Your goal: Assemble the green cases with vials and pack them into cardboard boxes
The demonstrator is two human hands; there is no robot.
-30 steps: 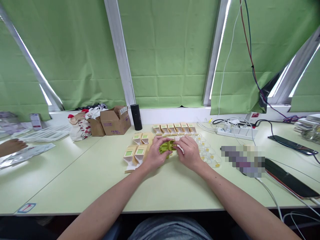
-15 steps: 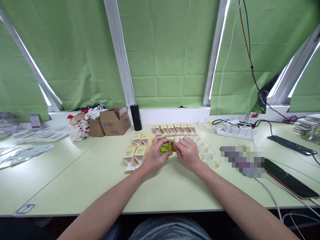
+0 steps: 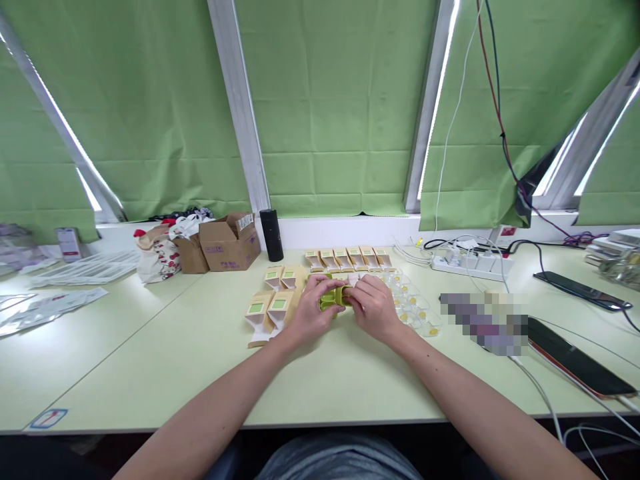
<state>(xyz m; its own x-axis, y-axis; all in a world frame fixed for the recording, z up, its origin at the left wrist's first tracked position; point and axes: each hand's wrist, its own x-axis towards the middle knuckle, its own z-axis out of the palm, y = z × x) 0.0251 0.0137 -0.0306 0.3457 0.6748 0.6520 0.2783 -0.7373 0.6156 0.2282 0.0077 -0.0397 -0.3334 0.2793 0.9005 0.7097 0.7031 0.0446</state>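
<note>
Above the middle of the table, my left hand is closed around a yellow-green hollow holder, thumb below and fingers over the top. My right hand pinches at the holder's open right end, its fingertips partly inside; whether they hold anything small is hidden. Left of my hands stand several folded cardboard boxes with green label squares. Behind them is a row of similar folded boxes. Clear plastic pieces with yellow centres lie in rows just right of my right hand.
A black cylinder and an open brown carton stand at the back left, beside a cloth bag. On the right are a white power strip, cables, a dark phone and another dark flat device.
My right fingertips have shifted slightly at the holder's open end, and the holder has turned a little. Both hands otherwise stay in place.
</note>
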